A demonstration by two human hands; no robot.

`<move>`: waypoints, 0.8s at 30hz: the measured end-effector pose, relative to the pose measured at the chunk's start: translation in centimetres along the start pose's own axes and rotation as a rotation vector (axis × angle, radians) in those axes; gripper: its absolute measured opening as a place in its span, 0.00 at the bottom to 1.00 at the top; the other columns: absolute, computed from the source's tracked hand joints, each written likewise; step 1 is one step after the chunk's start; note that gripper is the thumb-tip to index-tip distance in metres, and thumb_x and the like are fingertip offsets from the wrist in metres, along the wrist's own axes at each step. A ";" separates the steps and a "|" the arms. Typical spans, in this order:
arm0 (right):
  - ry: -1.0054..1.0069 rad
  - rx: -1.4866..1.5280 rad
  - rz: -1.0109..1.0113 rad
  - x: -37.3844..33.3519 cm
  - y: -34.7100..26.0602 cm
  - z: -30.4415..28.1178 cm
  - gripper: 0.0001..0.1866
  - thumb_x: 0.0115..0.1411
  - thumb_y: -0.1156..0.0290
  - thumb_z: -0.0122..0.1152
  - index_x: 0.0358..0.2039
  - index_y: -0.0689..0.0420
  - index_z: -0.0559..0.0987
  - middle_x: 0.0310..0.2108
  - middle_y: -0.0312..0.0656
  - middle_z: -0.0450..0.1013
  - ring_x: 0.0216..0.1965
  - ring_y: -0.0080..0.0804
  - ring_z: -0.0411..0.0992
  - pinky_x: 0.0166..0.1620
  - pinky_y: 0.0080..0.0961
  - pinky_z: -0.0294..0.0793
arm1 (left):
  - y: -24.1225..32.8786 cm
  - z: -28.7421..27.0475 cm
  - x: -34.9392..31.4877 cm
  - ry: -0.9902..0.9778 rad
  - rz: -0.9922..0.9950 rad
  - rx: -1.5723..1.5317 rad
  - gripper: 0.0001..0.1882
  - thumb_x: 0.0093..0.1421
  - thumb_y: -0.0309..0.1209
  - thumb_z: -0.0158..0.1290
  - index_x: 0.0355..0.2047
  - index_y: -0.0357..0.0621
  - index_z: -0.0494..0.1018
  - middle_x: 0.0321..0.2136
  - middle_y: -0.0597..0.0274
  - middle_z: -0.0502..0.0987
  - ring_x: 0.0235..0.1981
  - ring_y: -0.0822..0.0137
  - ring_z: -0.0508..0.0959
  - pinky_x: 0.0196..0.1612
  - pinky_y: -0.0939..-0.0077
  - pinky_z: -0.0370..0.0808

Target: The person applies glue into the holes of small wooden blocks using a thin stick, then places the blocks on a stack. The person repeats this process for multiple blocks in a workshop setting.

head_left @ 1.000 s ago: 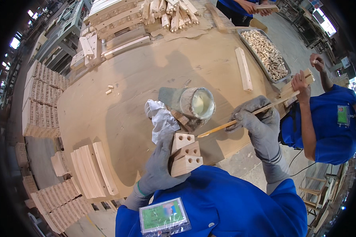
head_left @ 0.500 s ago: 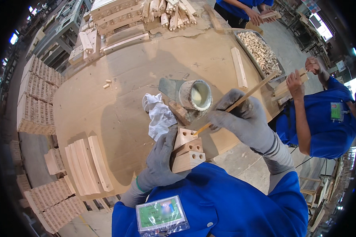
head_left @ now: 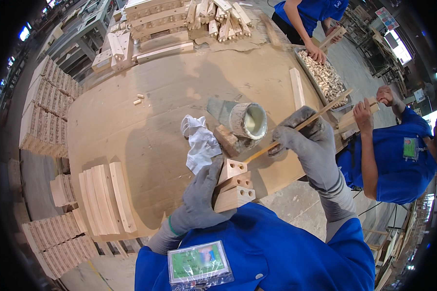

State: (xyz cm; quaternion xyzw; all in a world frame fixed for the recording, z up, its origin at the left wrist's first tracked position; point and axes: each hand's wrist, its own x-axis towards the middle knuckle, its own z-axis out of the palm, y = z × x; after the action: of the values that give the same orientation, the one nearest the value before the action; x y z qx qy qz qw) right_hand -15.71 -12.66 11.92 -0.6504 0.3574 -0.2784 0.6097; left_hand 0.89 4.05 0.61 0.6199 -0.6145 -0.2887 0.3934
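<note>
My left hand [head_left: 199, 196], in a grey glove, is closed around a stack of three wooden bars [head_left: 234, 198]. Their end faces, each with drilled holes, point to the right. Between the gloved fingers of my right hand [head_left: 308, 140] is a thin wooden stick [head_left: 328, 106], slanting down to the left. Its yellowish lower tip is close beside the upper bar's holed end; whether it touches cannot be made out. Just beyond the bars stands a smeared cup [head_left: 237, 119] of cream-coloured liquid, propped near a small wood block [head_left: 226, 139]. A crumpled white cloth [head_left: 201, 145] lies left of it.
Several wooden bars [head_left: 102, 199] lie at the table's left. Two small dowels [head_left: 138, 100] rest farther back. A tray of dowels [head_left: 325, 77] and a single bar [head_left: 297, 87] are at the right, near two co-workers in blue. Drilled bars are stacked [head_left: 46, 109] beyond the left edge.
My right hand has drawn the stick's tip slightly right and away from the upper bar's hole. The far co-worker's hand has come down into the dowel tray. My left hand keeps its hold.
</note>
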 end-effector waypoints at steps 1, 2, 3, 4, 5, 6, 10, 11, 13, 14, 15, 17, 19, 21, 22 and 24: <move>-0.008 0.028 0.009 0.1 0.3 0.2 0.09 0.54 0.74 0.65 0.33 0.64 0.76 0.27 0.37 0.75 0.30 0.17 0.72 0.33 0.14 0.70 | 0.1 0.0 0.1 0.006 0.010 0.009 0.57 0.37 0.39 0.67 0.64 0.36 0.48 0.48 0.43 0.65 0.47 0.47 0.71 0.48 0.61 0.70; -0.017 0.055 0.020 0.3 0.7 0.6 0.09 0.54 0.74 0.65 0.33 0.64 0.75 0.28 0.37 0.75 0.31 0.17 0.72 0.33 0.14 0.71 | 0.2 0.0 0.1 0.013 0.018 0.018 0.56 0.37 0.39 0.66 0.64 0.36 0.48 0.47 0.45 0.66 0.45 0.48 0.72 0.46 0.61 0.71; -0.025 0.083 0.030 0.4 0.9 1.0 0.09 0.54 0.74 0.65 0.33 0.64 0.75 0.28 0.37 0.75 0.31 0.17 0.72 0.34 0.14 0.71 | 0.3 0.0 0.2 0.015 0.029 0.029 0.56 0.37 0.39 0.66 0.64 0.36 0.48 0.47 0.44 0.66 0.45 0.48 0.72 0.47 0.61 0.71; -0.021 0.062 0.046 0.5 0.9 1.2 0.10 0.54 0.74 0.65 0.33 0.64 0.75 0.29 0.37 0.75 0.31 0.17 0.72 0.34 0.15 0.71 | 0.4 0.0 0.2 0.016 0.041 0.041 0.56 0.37 0.39 0.66 0.64 0.36 0.48 0.46 0.44 0.66 0.45 0.48 0.72 0.47 0.61 0.71; -0.018 0.041 0.062 0.6 0.9 1.5 0.10 0.54 0.74 0.65 0.34 0.64 0.75 0.29 0.37 0.75 0.31 0.17 0.72 0.34 0.15 0.71 | 0.3 0.0 0.2 0.018 0.039 0.022 0.56 0.37 0.39 0.66 0.64 0.36 0.48 0.46 0.44 0.66 0.45 0.48 0.72 0.47 0.61 0.71; -0.015 0.020 0.078 0.6 0.9 1.6 0.11 0.54 0.74 0.65 0.34 0.64 0.75 0.29 0.37 0.75 0.32 0.18 0.72 0.35 0.15 0.71 | 0.1 0.0 0.2 0.018 0.037 0.004 0.56 0.37 0.39 0.66 0.64 0.36 0.48 0.46 0.44 0.66 0.45 0.48 0.71 0.47 0.61 0.71; -0.057 -0.067 0.065 0.2 0.5 1.5 0.13 0.54 0.72 0.65 0.37 0.64 0.75 0.30 0.37 0.75 0.32 0.17 0.71 0.36 0.15 0.71 | -0.3 0.3 0.3 0.034 0.055 -0.020 0.57 0.37 0.39 0.66 0.64 0.36 0.47 0.47 0.44 0.65 0.46 0.47 0.71 0.48 0.60 0.70; -0.068 -0.089 0.068 0.2 0.3 1.5 0.13 0.54 0.72 0.65 0.38 0.64 0.75 0.30 0.37 0.75 0.32 0.17 0.71 0.36 0.15 0.71 | -0.4 0.4 0.3 0.025 0.058 -0.001 0.57 0.37 0.39 0.66 0.64 0.36 0.47 0.47 0.44 0.65 0.46 0.47 0.71 0.49 0.60 0.70; -0.080 -0.148 0.073 0.4 -0.2 1.5 0.13 0.54 0.74 0.65 0.38 0.64 0.75 0.31 0.37 0.75 0.33 0.19 0.72 0.37 0.16 0.72 | -0.5 0.5 0.3 0.014 0.062 0.025 0.57 0.37 0.39 0.66 0.64 0.35 0.47 0.47 0.43 0.65 0.47 0.47 0.70 0.49 0.59 0.70; -0.081 -0.185 0.073 0.8 -0.4 1.5 0.12 0.54 0.76 0.66 0.37 0.64 0.74 0.31 0.38 0.75 0.33 0.20 0.73 0.38 0.17 0.74 | -0.5 0.5 0.4 0.012 0.062 0.032 0.57 0.37 0.38 0.66 0.64 0.35 0.47 0.47 0.43 0.65 0.48 0.47 0.70 0.49 0.59 0.70; -0.082 -0.223 0.075 1.0 -0.6 1.5 0.11 0.53 0.78 0.66 0.35 0.64 0.74 0.31 0.38 0.75 0.34 0.22 0.75 0.38 0.18 0.75 | -0.5 0.4 0.4 0.016 0.058 0.024 0.57 0.37 0.38 0.66 0.64 0.35 0.47 0.48 0.43 0.65 0.48 0.47 0.70 0.49 0.59 0.69; -0.096 -0.179 0.088 1.0 -0.5 1.3 0.11 0.53 0.79 0.66 0.35 0.64 0.74 0.31 0.39 0.75 0.34 0.22 0.75 0.38 0.18 0.75 | -0.4 0.4 0.6 0.010 0.049 0.026 0.57 0.37 0.38 0.66 0.64 0.35 0.47 0.48 0.43 0.65 0.48 0.47 0.70 0.50 0.59 0.69; -0.100 -0.106 0.095 1.1 -0.3 1.2 0.11 0.53 0.79 0.65 0.35 0.64 0.74 0.30 0.39 0.76 0.33 0.22 0.75 0.38 0.19 0.75 | -0.5 0.4 0.8 -0.009 0.040 0.046 0.57 0.37 0.38 0.66 0.64 0.35 0.48 0.48 0.43 0.65 0.48 0.47 0.70 0.50 0.59 0.69; -0.094 0.002 0.096 1.3 -0.2 1.0 0.10 0.54 0.79 0.64 0.35 0.64 0.74 0.30 0.40 0.76 0.33 0.22 0.75 0.37 0.19 0.76 | -0.4 0.4 1.1 -0.011 0.033 0.050 0.57 0.37 0.38 0.66 0.64 0.35 0.48 0.48 0.43 0.65 0.48 0.47 0.70 0.50 0.59 0.69; -0.082 -0.002 0.092 1.4 0.1 0.7 0.10 0.54 0.79 0.64 0.35 0.64 0.74 0.31 0.40 0.76 0.33 0.23 0.75 0.38 0.19 0.76 | -0.4 0.5 1.3 -0.013 0.030 0.051 0.57 0.37 0.38 0.66 0.64 0.35 0.48 0.48 0.43 0.65 0.48 0.47 0.70 0.51 0.59 0.69; -0.060 -0.015 0.084 1.8 1.1 -0.4 0.09 0.54 0.78 0.63 0.34 0.65 0.74 0.31 0.41 0.76 0.33 0.24 0.76 0.38 0.19 0.76 | -0.6 0.6 1.6 -0.026 0.020 0.061 0.57 0.37 0.38 0.66 0.64 0.35 0.48 0.48 0.43 0.65 0.48 0.47 0.70 0.50 0.59 0.69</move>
State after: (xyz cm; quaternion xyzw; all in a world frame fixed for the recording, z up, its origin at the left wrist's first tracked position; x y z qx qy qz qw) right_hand -15.12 -14.30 10.70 -0.6473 0.3679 -0.2304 0.6265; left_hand 0.79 2.32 0.01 0.6215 -0.6343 -0.2742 0.3691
